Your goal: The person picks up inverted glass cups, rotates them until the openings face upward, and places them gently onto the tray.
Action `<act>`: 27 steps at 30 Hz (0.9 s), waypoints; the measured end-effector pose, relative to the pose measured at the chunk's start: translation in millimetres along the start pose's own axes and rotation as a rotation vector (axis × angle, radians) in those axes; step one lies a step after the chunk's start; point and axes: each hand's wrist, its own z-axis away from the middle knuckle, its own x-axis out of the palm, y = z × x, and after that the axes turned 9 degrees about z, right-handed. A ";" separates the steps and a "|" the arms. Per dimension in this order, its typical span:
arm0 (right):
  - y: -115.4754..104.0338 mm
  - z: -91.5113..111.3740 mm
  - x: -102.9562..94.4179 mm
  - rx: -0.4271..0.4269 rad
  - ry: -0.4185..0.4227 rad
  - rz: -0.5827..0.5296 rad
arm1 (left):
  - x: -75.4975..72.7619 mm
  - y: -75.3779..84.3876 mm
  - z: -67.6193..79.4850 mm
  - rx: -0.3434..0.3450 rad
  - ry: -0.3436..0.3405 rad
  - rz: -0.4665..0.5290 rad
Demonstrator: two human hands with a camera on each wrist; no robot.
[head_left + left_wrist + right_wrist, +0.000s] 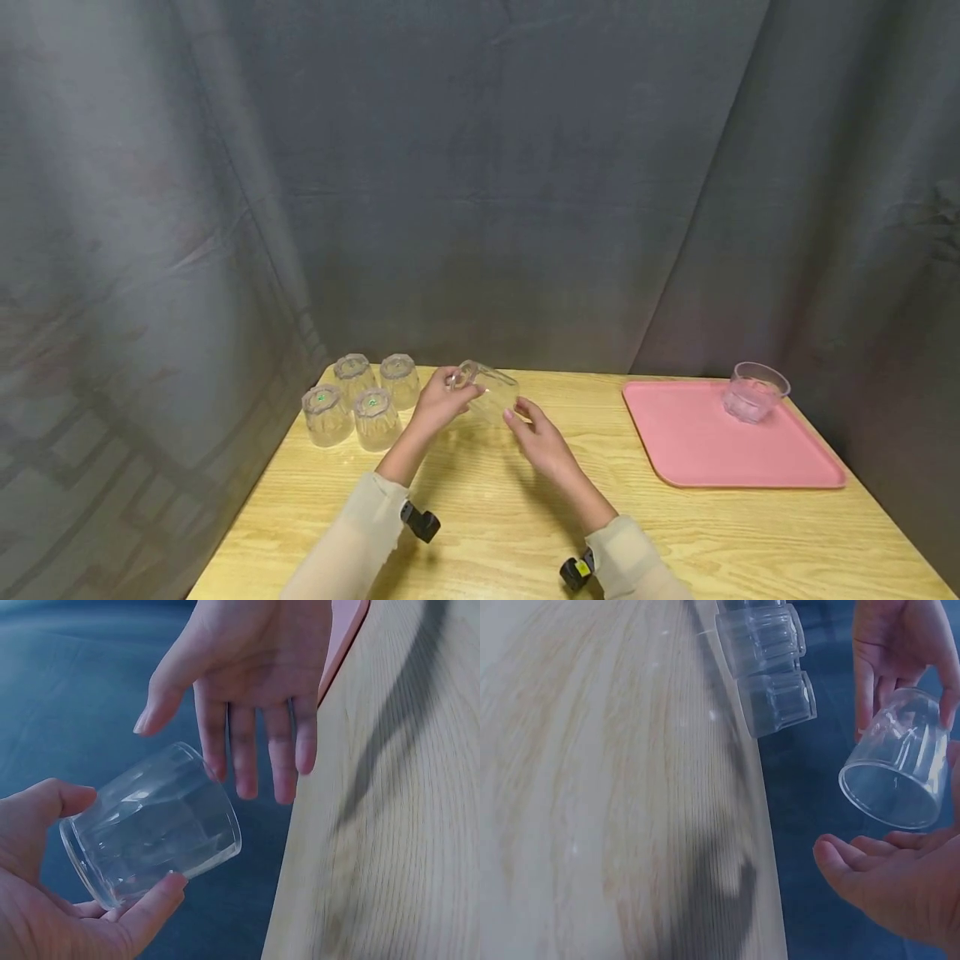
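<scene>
A clear drinking glass point(495, 392) is held tilted above the table by my left hand point(441, 402). In the left wrist view, thumb and fingers grip the glass point(157, 817) near its base, with its mouth toward the other hand. My right hand point(542, 440) is beside the mouth, fingers extended. The right wrist view shows a gap between the right hand point(900, 881) and the rim of the glass point(892, 761). Several more clear glasses point(377, 421) stand upside down on the table, left of my left hand.
A pink tray point(720, 458) lies on the right part of the wooden table point(480, 533). One clear glass point(753, 393) stands upright at the tray's back right. Grey curtains point(480, 183) hang behind and at both sides of the table.
</scene>
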 end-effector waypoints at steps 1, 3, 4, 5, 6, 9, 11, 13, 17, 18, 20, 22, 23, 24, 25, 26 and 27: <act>-0.1 -0.7 -0.1 -0.005 0.001 -0.002 | -0.2 0.3 0.6 -0.002 -0.004 0.011; -0.8 -1.8 -0.2 -0.006 0.002 -0.017 | -0.3 0.5 1.5 -0.007 -0.014 0.033; -1.1 -2.1 -0.3 -0.005 0.003 -0.022 | -0.7 0.5 2.0 -0.011 -0.021 0.048; -1.0 -2.6 -0.1 -0.007 0.006 -0.028 | -0.9 0.8 2.9 -0.016 -0.028 0.061; -1.3 -3.1 0.0 -0.005 0.012 -0.034 | -1.0 0.4 3.1 -0.020 -0.036 0.078; -2.2 -3.2 0.7 0.002 0.026 -0.046 | -1.5 -0.3 5.3 -0.031 -0.052 0.128; -2.2 -3.1 1.3 0.002 0.027 -0.050 | -1.8 -1.0 6.5 -0.034 -0.060 0.148; -2.7 -2.4 1.8 0.001 0.021 -0.061 | -2.0 -1.5 7.5 -0.042 -0.063 0.159; -3.1 -2.1 2.3 -0.005 0.019 -0.097 | -1.9 -3.2 7.7 -0.042 -0.069 0.171; -3.5 -2.0 2.4 -0.009 0.021 -0.110 | -1.9 -3.1 7.9 -0.045 -0.069 0.180; -4.2 -2.1 2.4 -0.013 0.020 -0.132 | -1.7 -4.0 8.0 -0.039 -0.071 0.190; -5.2 -2.1 2.4 -0.014 0.016 -0.162 | -1.6 -4.8 8.4 -0.040 -0.071 0.204; -5.9 -2.2 2.3 -0.026 0.011 -0.178 | -1.7 -5.2 8.8 -0.039 -0.071 0.209; -6.4 -2.2 2.1 -0.028 0.007 -0.193 | -1.7 -5.8 9.1 -0.039 -0.075 0.216; -6.9 -2.5 2.0 -0.032 0.004 -0.214 | -1.8 -6.4 9.4 -0.036 -0.082 0.221; -7.2 -2.9 1.7 -0.035 -0.002 -0.235 | -2.0 -6.8 10.0 -0.036 -0.089 0.229; -7.5 -3.4 1.4 -0.038 -0.007 -0.261 | -2.1 -7.3 10.4 -0.035 -0.098 0.236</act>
